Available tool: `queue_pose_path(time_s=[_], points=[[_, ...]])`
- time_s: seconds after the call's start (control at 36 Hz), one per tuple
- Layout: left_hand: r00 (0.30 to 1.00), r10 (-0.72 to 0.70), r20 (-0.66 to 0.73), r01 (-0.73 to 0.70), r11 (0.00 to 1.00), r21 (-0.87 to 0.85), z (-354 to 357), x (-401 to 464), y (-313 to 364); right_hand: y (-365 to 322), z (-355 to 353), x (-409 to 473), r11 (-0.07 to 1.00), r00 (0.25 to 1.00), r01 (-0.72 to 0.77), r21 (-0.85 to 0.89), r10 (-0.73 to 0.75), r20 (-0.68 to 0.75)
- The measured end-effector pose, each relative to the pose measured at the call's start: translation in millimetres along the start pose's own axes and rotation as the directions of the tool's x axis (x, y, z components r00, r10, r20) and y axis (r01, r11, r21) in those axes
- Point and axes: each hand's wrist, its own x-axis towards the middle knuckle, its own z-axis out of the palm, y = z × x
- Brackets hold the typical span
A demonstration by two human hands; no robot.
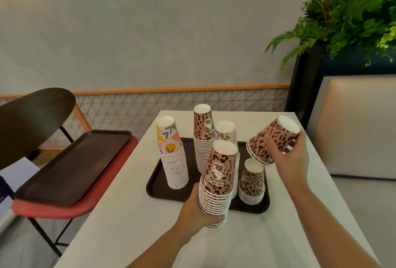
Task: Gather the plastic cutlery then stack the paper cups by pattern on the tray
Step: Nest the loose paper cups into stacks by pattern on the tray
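Leopard-print cups (272,141), a short nested bundle, sit tilted at centre right of the frame, bases up and to the right, rims down-left; the right hand (289,158) has its grip curled round them above the tabletop (128,235); the left hand (192,207) clasps the foot of a tall leopard stack (216,184) at the near edge of the tray (154,186); that stack stands upright, lower left of the bundle, so the bundle likely must be righted to that axis and carried leftward over its top.

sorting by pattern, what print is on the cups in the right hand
Leopard print on pink, seen in the head view: cups, right hand.
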Motion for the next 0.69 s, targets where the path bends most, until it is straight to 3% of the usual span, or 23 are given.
queue_pose_path(time_s=[0.22,0.31,0.39,0.5,0.61,0.69], points=[[1.0,-0.007,0.011,0.007,1.0,-0.011,1.1,0.2,1.9,32.5,10.2,-14.1,0.971,0.966,0.022,-0.237,0.041,0.255],[1.0,-0.006,0.005,0.006,1.0,-0.017,1.6,1.0,2.9,22.0,11.1,-17.1,0.946,0.964,0.1,-0.307,-0.016,0.265],[1.0,0.001,-0.006,-0.001,1.0,-0.024,2.4,2.6,3.8,-2.0,10.2,-21.1,0.976,0.96,0.165,-0.139,-0.127,0.251],[1.0,0.008,-0.01,-0.008,0.999,-0.032,4.4,5.7,5.4,-30.4,9.3,-29.9,0.974,0.889,0.22,0.049,-0.221,0.402],[1.0,0.021,-0.008,-0.022,0.999,-0.032,6.3,8.8,8.4,-37.8,14.0,-38.6,0.976,0.774,0.217,0.036,-0.194,0.602],[0.999,0.039,-0.016,-0.039,0.998,-0.043,7.5,9.3,11.3,-36.6,20.9,-45.0,0.979,0.743,0.201,-0.03,-0.133,0.657]])
